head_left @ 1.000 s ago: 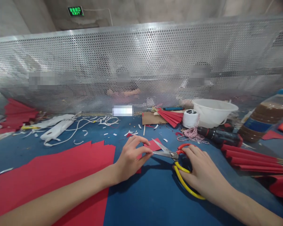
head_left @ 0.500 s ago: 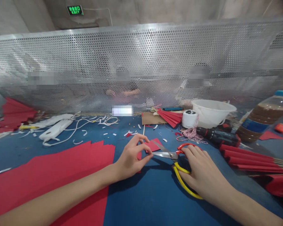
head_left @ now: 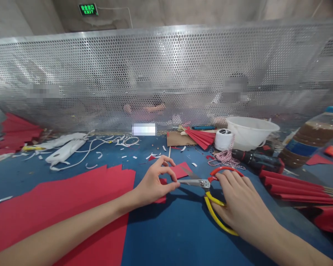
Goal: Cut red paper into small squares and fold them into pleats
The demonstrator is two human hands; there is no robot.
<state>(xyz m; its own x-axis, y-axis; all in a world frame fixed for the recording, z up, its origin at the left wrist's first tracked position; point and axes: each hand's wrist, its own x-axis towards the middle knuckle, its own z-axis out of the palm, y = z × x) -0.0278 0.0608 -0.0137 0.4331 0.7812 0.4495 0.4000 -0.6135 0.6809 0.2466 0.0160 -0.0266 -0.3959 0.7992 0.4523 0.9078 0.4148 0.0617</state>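
Note:
My left hand (head_left: pixel 155 183) pinches a small piece of red paper (head_left: pixel 180 170) on the blue table (head_left: pixel 172 232), thumb and fingers closed on its edge. My right hand (head_left: pixel 240 203) grips a pair of scissors (head_left: pixel 207 184) with one red and one yellow handle loop. The blades point left at the red piece and touch it right beside my left fingertips. A large stack of red paper sheets (head_left: pixel 58 207) lies under my left forearm.
A perforated metal screen (head_left: pixel 166 77) closes off the back. Along it lie white strips (head_left: pixel 69 151), folded red fans (head_left: pixel 201 137), a twine spool (head_left: pixel 224 139), a white bowl (head_left: pixel 251 131), a drill (head_left: pixel 259 159) and a bottle (head_left: pixel 310 138). Folded red fans on sticks (head_left: pixel 299 186) lie at the right.
The scissor blades have closed further on the red piece. My left hand shifted slightly and the right hand moved a little right with the handles.

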